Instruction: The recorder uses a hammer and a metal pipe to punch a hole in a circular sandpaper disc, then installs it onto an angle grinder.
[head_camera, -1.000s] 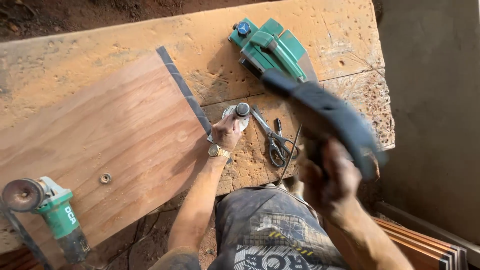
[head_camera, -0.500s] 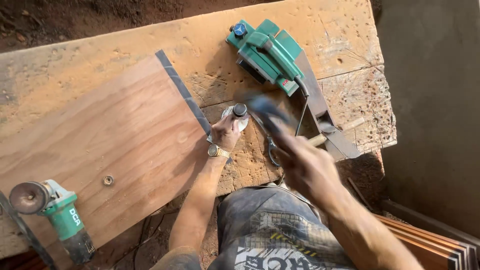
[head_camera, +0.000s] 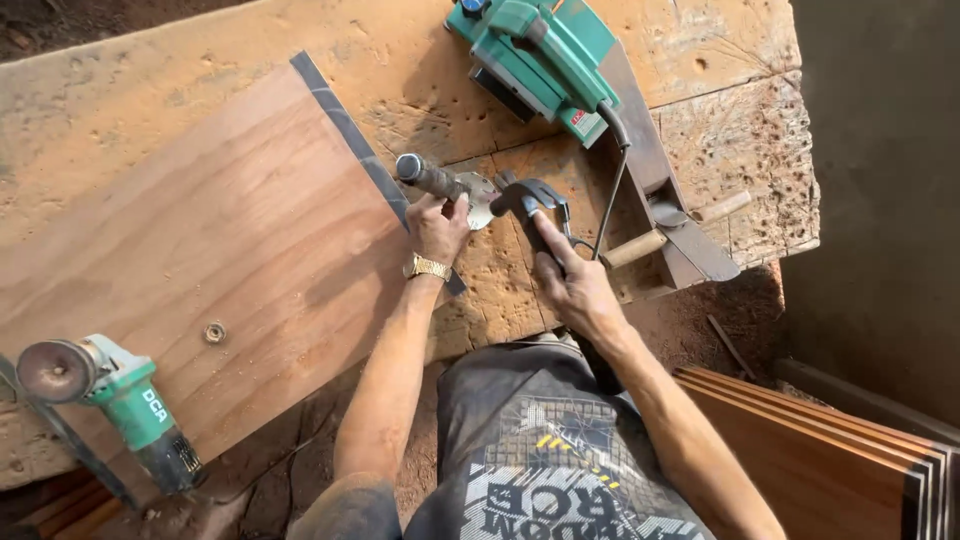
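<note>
My left hand (head_camera: 437, 225), with a gold watch on its wrist, grips a short dark metal rod (head_camera: 428, 176) that lies against a round metal disc (head_camera: 482, 201) on the rough wooden workbench (head_camera: 180, 75). My right hand (head_camera: 572, 285) holds a claw hammer by its handle. The hammer head (head_camera: 527, 194) rests down at the disc, just right of the rod. A dark strip (head_camera: 345, 130) runs along the near edge of a large plywood board (head_camera: 190, 240) beside my left hand.
A green electric planer (head_camera: 540, 50) sits at the back of the bench, its cord trailing toward my hands. A green angle grinder (head_camera: 110, 395) lies at the lower left. A small washer (head_camera: 214, 332) sits on the plywood. Stacked boards (head_camera: 830, 450) lean at the lower right.
The hammer was raised high and blurred a second ago; it has swung down and its head now sits at the disc. My left hand has stayed on the rod.
</note>
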